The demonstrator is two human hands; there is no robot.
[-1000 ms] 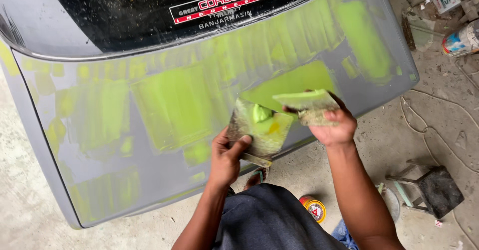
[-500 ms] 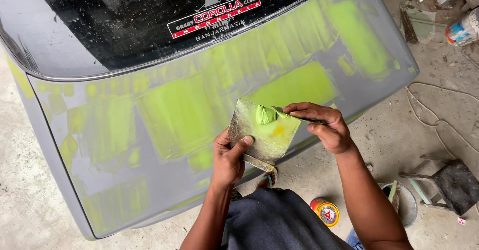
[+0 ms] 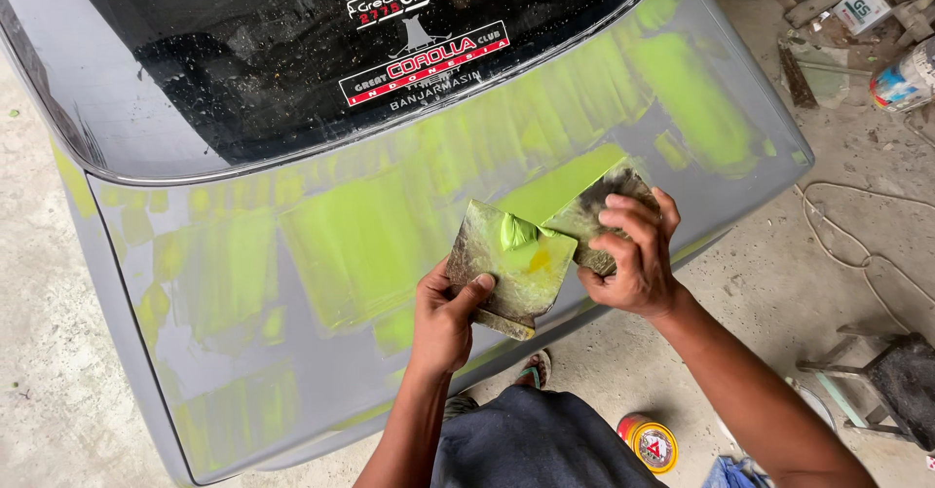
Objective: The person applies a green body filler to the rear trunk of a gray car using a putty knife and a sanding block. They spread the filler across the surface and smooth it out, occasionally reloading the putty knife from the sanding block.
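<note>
My left hand [image 3: 446, 320] grips a flat square mixing board [image 3: 508, 266] smeared with lime-green filler, with a blob of it near the top edge. My right hand [image 3: 633, 254] holds a flat putty scraper [image 3: 596, 207], its edge resting against the board beside the blob. Both hands hover over a grey car boot lid [image 3: 292, 371] that is covered with several patches of the same green filler [image 3: 360, 244].
The dark rear window [image 3: 292, 69] with stickers lies beyond the lid. A small round tin [image 3: 651, 439] stands on the concrete floor near my legs. A stool [image 3: 891, 381] is at the right, a cable [image 3: 847, 244] trails nearby, and cans and clutter [image 3: 901, 74] sit top right.
My right hand has turned the scraper from lying flat over the board to standing at its right edge. The view has shifted slightly toward the lid.
</note>
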